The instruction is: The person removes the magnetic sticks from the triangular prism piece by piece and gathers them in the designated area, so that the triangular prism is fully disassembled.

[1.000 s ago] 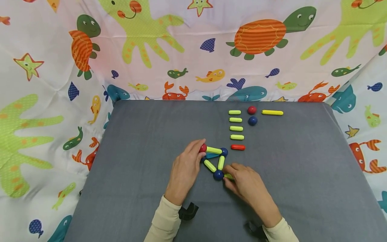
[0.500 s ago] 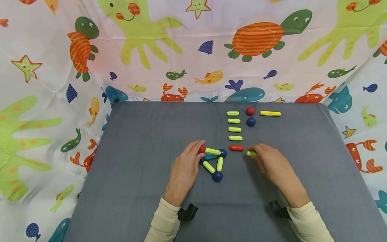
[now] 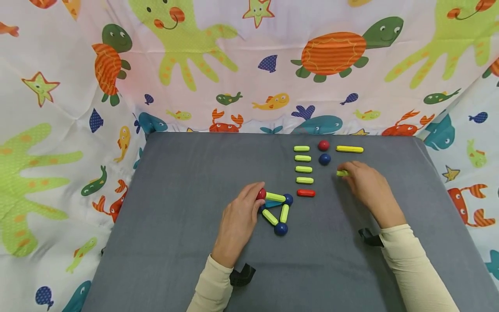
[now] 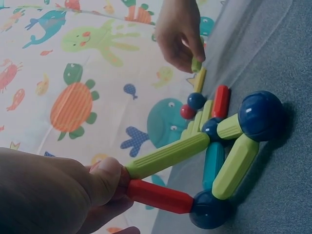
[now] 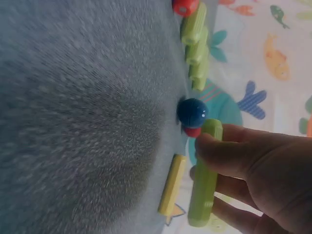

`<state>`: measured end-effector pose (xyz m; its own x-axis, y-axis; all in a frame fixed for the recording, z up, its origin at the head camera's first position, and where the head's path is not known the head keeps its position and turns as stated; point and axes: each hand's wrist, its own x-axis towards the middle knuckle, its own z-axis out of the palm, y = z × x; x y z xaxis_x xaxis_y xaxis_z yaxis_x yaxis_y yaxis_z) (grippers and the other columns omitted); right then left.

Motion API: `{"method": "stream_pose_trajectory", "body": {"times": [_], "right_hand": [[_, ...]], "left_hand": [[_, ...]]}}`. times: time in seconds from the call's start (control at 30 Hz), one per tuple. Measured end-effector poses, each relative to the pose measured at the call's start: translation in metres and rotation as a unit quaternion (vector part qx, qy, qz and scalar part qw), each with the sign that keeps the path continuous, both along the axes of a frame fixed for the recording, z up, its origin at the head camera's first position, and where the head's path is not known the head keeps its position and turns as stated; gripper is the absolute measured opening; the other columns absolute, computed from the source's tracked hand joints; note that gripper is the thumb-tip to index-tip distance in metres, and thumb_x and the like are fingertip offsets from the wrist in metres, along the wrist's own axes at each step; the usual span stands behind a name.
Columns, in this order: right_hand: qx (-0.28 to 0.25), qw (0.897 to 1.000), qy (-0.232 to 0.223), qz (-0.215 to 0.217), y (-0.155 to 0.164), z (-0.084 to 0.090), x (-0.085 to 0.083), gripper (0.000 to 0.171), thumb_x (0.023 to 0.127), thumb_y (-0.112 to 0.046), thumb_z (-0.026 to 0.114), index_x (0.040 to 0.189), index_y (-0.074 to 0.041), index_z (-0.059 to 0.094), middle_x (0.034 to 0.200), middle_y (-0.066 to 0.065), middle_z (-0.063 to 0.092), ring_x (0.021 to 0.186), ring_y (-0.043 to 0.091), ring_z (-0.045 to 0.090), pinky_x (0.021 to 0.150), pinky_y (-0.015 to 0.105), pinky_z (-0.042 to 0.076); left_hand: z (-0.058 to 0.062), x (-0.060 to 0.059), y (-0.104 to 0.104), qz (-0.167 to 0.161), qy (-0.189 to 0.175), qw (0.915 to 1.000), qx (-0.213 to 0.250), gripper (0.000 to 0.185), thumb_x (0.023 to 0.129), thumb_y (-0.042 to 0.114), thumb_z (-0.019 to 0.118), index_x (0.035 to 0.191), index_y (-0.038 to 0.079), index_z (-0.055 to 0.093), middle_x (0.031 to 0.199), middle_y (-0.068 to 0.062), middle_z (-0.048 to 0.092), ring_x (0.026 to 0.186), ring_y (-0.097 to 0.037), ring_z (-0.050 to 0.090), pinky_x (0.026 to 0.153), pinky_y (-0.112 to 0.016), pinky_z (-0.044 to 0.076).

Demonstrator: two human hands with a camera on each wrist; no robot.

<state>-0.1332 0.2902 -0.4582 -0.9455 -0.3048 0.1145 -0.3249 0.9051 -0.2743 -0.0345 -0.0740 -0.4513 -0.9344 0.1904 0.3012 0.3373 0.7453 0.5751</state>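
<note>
The left hand (image 3: 238, 221) pinches the red ball (image 3: 261, 194) at the eleven o'clock corner of a ball-and-rod frame (image 3: 284, 213) on the worktop (image 3: 187, 182). Toward three o'clock from it, the right hand (image 3: 368, 186) pinches a light-green rod (image 3: 341, 173), a loose blue ball (image 3: 325, 159) at the rod's ten o'clock.

Both arms (image 3: 419, 264) reach forward, slanting inward; the left hand (image 3: 237, 222) pinches, and the right hand (image 3: 371, 190), which is farther forward, pinches also.

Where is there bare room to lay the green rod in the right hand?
Bare gray cloth lies left of the left hand and right of the right hand. Between them it's crowded: the joined frame, green rods, red rod, loose balls.
</note>
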Motion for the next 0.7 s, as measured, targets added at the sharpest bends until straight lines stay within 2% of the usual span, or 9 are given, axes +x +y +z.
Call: {"method": "stream_pose_trajectory", "body": {"times": [0.3, 0.5, 0.7], "right_hand": [[-0.022, 0.999, 0.006, -0.026, 0.005, -0.013, -0.031, 0.031, 0.094, 0.003, 0.077, 0.124, -0.004, 0.071, 0.125, 0.023, 0.067, 0.108, 0.044, 0.065, 0.089, 0.065, 0.054], [-0.028, 0.999, -0.003, -0.036, 0.014, -0.024, -0.043, 0.029, 0.095, 0.005, 0.073, 0.123, -0.001, 0.071, 0.122, 0.026, 0.067, 0.105, 0.047, 0.064, 0.087, 0.068, 0.052], [-0.022, 0.999, -0.020, -0.045, 0.017, -0.031, -0.054, 0.029, 0.097, 0.004, 0.070, 0.125, -0.002, 0.070, 0.126, 0.028, 0.065, 0.109, 0.049, 0.063, 0.088, 0.070, 0.051]], "left_hand": [[0.000, 0.001, -0.002, 0.000, -0.006, 1.0000, -0.007, 0.043, 0.104, 0.025, 0.068, 0.146, 0.014, 0.064, 0.141, 0.000, 0.065, 0.105, -0.023, 0.075, 0.081, -0.039, 0.063], [0.000, 0.000, -0.002, -0.001, -0.005, 1.0000, -0.006, 0.043, 0.103, 0.022, 0.070, 0.145, 0.014, 0.064, 0.141, 0.000, 0.065, 0.106, -0.024, 0.075, 0.082, -0.040, 0.063], [-0.003, -0.001, -0.004, -0.006, -0.001, 1.0000, 0.003, 0.045, 0.102, 0.021, 0.073, 0.146, 0.015, 0.064, 0.141, 0.001, 0.065, 0.105, -0.020, 0.075, 0.081, -0.038, 0.063]]}}
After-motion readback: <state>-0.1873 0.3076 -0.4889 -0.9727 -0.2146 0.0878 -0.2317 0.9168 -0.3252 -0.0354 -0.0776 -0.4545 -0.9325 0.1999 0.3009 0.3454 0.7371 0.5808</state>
